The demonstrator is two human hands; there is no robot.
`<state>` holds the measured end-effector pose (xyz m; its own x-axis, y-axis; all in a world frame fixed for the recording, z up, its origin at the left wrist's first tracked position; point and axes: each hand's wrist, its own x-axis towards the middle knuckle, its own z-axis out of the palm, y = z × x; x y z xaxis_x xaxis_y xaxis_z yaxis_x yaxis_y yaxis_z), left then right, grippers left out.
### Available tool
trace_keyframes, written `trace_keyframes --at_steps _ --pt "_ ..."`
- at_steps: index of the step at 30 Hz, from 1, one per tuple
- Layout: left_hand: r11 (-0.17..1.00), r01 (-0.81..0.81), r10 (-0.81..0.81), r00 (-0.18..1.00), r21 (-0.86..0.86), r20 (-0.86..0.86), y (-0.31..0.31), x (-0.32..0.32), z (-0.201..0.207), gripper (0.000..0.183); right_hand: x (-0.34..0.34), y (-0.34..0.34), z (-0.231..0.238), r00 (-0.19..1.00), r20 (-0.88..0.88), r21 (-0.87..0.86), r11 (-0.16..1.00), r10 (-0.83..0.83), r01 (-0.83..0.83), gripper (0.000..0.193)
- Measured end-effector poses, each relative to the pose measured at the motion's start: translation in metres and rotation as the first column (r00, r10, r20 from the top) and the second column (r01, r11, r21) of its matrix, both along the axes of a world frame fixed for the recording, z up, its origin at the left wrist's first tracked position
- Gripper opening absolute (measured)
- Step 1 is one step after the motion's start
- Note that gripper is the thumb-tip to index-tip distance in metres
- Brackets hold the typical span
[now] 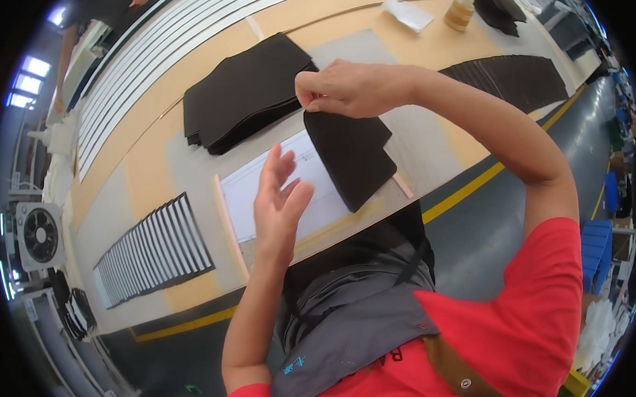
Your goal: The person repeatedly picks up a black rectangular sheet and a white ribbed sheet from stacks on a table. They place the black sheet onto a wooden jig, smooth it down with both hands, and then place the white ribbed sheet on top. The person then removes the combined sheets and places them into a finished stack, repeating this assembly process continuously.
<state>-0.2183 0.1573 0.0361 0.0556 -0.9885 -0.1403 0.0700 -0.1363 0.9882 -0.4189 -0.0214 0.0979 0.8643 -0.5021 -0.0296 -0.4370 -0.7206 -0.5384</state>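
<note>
My right hand [346,89] is closed in a pinch on the upper corner of a black sheet piece [351,159] with a stepped edge. That piece hangs at a slant over the right part of a white paper sheet [262,204] with printed lines. Above the left part of the paper is my left hand [280,207], its fingers apart and nothing in it. Just beyond lies a stack of similar black pieces [247,89], its right end partly behind my right hand. The exact material of the black pieces is not clear.
Overlapping pieces with white strips [155,250] lie at left, and a fan of dark pieces [513,80] at right. Long white strips [166,71] run along the far left. Far right are a glue-like bottle [460,13] and a white packet [408,15]. Another person [91,14] stands beyond.
</note>
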Motion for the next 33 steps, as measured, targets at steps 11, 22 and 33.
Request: trace_keyframes --at_steps 11,22,33 --pt "0.968 -0.079 0.12 0.98 0.24 -0.162 -0.026 0.005 -0.033 0.04 -0.01 0.019 -0.032 0.901 0.359 -0.053 0.958 -0.245 0.281 0.037" --pt "0.943 -0.027 0.091 0.98 0.331 -0.179 -0.032 0.0 -0.031 0.05 -0.11 0.113 -0.089 0.758 0.338 0.086 0.82 -0.558 0.566 0.031" --pt "0.93 -0.066 0.121 0.984 0.361 -0.131 -0.03 -0.006 -0.028 0.053 -0.092 0.134 -0.101 0.92 0.202 -0.301 0.872 -0.336 0.385 0.043"
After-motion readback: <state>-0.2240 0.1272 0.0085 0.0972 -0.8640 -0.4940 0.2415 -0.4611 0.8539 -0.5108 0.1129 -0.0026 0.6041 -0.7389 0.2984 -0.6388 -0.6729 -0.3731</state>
